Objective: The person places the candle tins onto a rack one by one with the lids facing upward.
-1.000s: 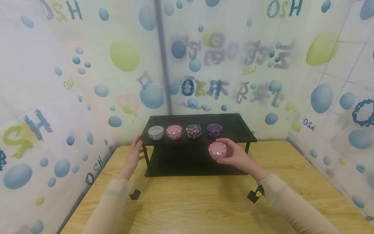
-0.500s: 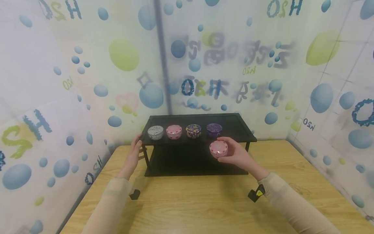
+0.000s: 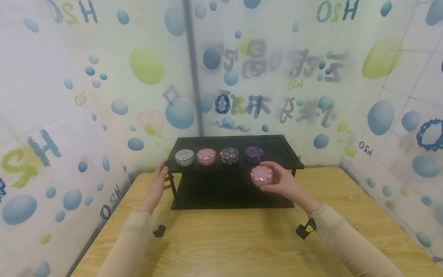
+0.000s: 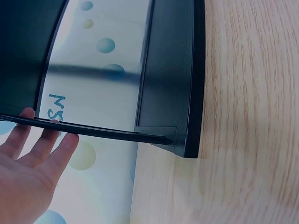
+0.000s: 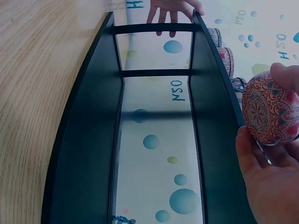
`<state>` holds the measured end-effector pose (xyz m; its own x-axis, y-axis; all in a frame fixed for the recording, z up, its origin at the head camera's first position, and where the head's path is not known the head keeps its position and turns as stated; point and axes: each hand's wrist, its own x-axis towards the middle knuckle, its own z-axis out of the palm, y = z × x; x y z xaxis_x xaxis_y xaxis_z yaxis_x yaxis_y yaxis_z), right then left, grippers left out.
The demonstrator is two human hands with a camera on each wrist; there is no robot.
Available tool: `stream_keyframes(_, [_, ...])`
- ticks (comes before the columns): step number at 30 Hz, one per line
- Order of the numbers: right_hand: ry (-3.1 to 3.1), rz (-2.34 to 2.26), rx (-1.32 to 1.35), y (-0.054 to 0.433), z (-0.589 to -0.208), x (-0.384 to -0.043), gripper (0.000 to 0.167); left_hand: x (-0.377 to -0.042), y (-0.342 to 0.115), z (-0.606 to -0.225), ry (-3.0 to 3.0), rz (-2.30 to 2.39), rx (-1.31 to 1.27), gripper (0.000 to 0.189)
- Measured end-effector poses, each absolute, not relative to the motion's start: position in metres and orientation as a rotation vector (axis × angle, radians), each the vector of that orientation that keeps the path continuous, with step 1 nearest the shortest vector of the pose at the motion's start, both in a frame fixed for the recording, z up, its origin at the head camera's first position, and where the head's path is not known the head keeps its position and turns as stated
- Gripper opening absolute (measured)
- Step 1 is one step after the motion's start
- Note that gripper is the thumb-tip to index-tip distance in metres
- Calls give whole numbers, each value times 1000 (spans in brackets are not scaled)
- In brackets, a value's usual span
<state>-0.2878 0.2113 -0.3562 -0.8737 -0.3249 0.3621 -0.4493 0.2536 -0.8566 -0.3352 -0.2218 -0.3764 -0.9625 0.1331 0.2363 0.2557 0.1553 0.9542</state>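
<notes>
My right hand (image 3: 286,187) holds a small round pink lidded tin (image 3: 261,175) between thumb and fingers, in front of the shelf's top right part. In the right wrist view, the tin's patterned face (image 5: 262,109) shows red and teal ornament, close beside the shelf edge. My left hand (image 3: 158,186) is at the left end of a black two-tier shelf (image 3: 273,144), its fingers extended along the side post (image 4: 107,132). On the upper tier stand a silver-white tin (image 3: 184,158), another pink tin (image 3: 206,157), a dark blue-and-gold tin (image 3: 229,156) and a purple tin (image 3: 254,154), in a row.
The shelf stands on a light wooden table (image 3: 221,238). Its lower tier (image 3: 232,192) lies close over the tabletop. Behind and at both sides hang pale curtains (image 3: 145,107) printed with blue and green bubbles. Dark wrist-camera parts (image 3: 304,229) stick out below the sleeves.
My right hand has shifted slightly to the right with the pink tin, and a bit upward. The left hand and the row of tins have stayed in place.
</notes>
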Motion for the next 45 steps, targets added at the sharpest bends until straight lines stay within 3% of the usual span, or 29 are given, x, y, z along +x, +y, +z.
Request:
stream_keyframes(11, [-2336, 1735, 762, 214, -352, -288, 70, -361, -231, -403, -2302, -1880, -393, 60])
stream_keyframes(29, [-2324, 1691, 739, 225, -344, -291, 71, -336, -222, -377, -2308, -1933, -397, 57])
stream_keyframes(45, [-2323, 1653, 727, 232, -336, -297, 71, -336, -222, -377, -2322, -1931, -396, 57])
